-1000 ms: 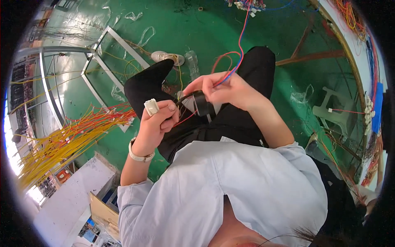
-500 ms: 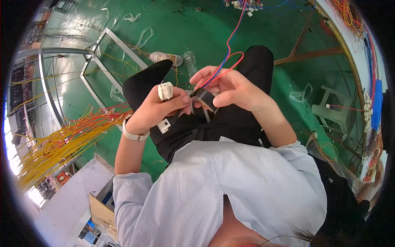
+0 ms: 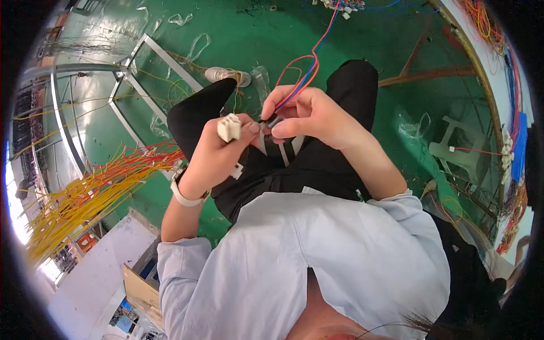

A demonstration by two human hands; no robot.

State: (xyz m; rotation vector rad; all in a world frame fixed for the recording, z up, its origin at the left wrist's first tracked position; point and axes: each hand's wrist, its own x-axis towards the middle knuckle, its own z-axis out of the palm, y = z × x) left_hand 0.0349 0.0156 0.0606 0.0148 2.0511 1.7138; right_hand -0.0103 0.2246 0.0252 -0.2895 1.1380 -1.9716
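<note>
My left hand is closed, thumb pressed against the fingers. A white plastic connector sticks out above its thumb, and part of a second white connector shows below the hand. My right hand is closed round a bundle of red and blue wires, which runs up and away to the far edge. Between the fingertips of both hands is a dark, black-wrapped piece at the wire ends. Both hands meet above my lap. The fingers partly hide the join, and I cannot make out the tape roll clearly.
A thick bundle of yellow and red wires lies at the left beside a metal frame. A pale plastic stool stands at the right, near a board edge hung with wires. Plastic scraps lie on the green floor.
The black tape roll seen between my hands no longer shows clearly. My right fingers have closed in toward the left fingertips, and the red wire loop has shifted up and left.
</note>
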